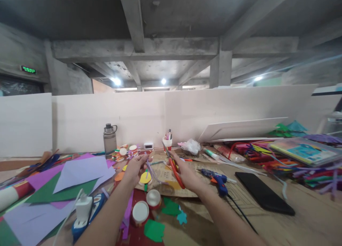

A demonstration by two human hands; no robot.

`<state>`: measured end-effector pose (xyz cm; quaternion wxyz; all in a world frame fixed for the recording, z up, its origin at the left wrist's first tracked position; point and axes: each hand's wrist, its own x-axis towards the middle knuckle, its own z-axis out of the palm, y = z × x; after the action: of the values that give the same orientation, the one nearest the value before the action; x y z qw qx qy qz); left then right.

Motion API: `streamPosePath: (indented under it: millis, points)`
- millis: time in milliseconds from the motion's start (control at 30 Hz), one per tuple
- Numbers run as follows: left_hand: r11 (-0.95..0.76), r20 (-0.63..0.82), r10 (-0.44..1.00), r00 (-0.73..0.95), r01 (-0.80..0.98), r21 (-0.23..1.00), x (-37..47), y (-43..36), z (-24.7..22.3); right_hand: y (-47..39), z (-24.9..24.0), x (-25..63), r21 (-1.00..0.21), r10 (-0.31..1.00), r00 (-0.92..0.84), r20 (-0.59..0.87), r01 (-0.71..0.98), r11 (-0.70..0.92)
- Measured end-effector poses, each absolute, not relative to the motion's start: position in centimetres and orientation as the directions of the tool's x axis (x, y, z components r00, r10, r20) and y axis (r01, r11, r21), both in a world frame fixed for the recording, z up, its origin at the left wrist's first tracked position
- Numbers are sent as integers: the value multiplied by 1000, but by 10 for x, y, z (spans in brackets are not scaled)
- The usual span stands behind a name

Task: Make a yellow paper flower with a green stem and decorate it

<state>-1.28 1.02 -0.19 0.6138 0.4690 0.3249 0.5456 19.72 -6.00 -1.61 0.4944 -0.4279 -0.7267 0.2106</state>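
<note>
Between the fingers of my left hand [137, 166] a thin purple paper strip [150, 171] is pinched, its loose end curling down and right. My right hand [181, 171] is wrapped round orange-handled scissors [176, 173], whose blades point up and away. The scissors and the strip are apart. Beneath the hands lies a brown paper sheet [167, 173]. A yellow paper circle [145, 178] with green below it is just right of my left hand. Two small round tubs [140, 212] [153, 198] stand nearer to me, beside green paper pieces [154, 230].
Coloured paper sheets [80, 171] and a power strip [88, 217] lie left. A bottle [109, 139] and a pen cup [167, 143] stand behind. To the right are a blue glue gun [221, 183], a black phone [263, 192], a plastic case [307, 151] and pipe cleaners [317, 173].
</note>
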Motion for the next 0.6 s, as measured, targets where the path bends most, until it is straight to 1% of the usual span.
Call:
streamPosePath:
  millis: [67,167,300,400,600]
  points:
    - [-46,117,974,192,-340,939,-13,10,-2,-65,-11,191,-806,861,-150,485,306,507]
    - [-73,138,966,220,-279,957,-15,12,-1,-73,-5,185,-904,916,-175,360,178,389]
    - [-110,162,953,254,-207,972,-21,16,0,-81,-1,188,-948,910,-301,285,51,314]
    - [-111,157,946,282,-170,979,-25,19,0,-82,-1,194,-958,891,-375,256,23,285]
    - [-108,134,919,370,-88,990,-27,21,0,-87,1,198,-967,870,-448,206,43,251]
